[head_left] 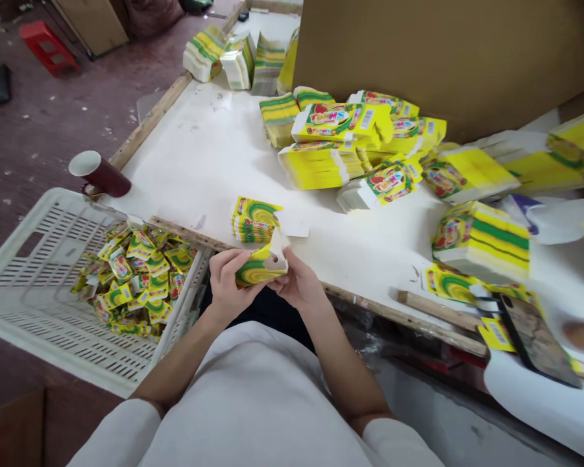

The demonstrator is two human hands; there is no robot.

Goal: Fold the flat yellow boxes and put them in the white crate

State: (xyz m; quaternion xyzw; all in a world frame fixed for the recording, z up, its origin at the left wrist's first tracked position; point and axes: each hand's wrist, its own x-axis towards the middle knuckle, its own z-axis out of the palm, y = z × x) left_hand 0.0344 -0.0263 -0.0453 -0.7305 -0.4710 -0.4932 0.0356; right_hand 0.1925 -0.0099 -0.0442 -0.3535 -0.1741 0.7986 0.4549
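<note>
Left hand [230,275] at nine o'clock and right hand [299,282] at three pinch a yellow-green rectangular cardboard box [255,272], seemingly mid-folding, its white cardboard end flap [277,244] likely needing tucking.

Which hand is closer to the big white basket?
Left. The left hand is close beside the white basket; the right hand is farther off, at the other side of the yellow box.
</note>
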